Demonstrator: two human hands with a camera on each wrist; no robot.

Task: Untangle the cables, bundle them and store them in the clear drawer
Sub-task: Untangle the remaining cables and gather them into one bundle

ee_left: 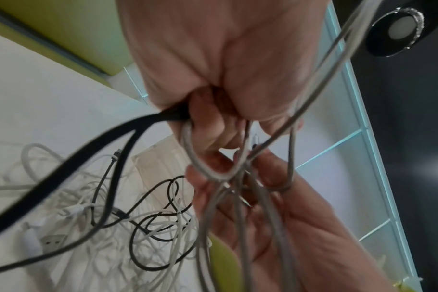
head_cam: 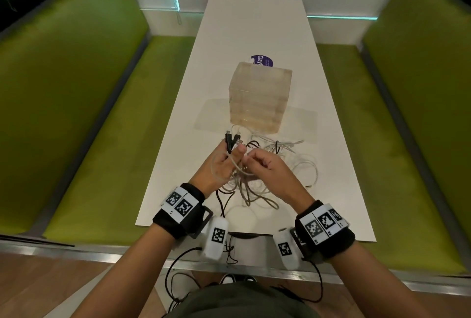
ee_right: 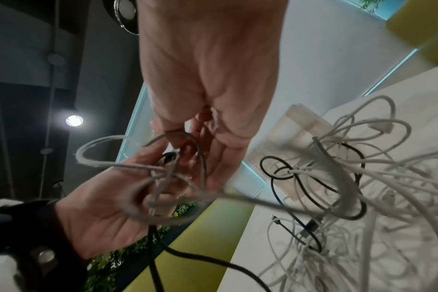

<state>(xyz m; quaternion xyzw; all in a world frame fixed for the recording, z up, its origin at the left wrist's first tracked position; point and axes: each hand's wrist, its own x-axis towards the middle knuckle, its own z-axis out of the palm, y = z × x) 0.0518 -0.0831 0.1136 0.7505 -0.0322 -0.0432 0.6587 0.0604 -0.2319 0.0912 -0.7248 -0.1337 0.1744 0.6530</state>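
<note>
- Cables (head_cam: 267, 164) lay as a loose tangle on the white table (head_cam: 331, 139), just in front of the clear drawer unit (head_cam: 260, 98).
- Left hand (head_cam: 224, 164) gripped several cable ends, plugs (head_cam: 230, 139) pointing away from the person toward the drawers.
- Right hand (head_cam: 265, 167), fingers curled, pinched a grey strand (head_cam: 239, 168) right beside the left.
- Tangle trailed to the right of and below both hands; right hand was nearer, likely the one to draw the strand free.
</note>
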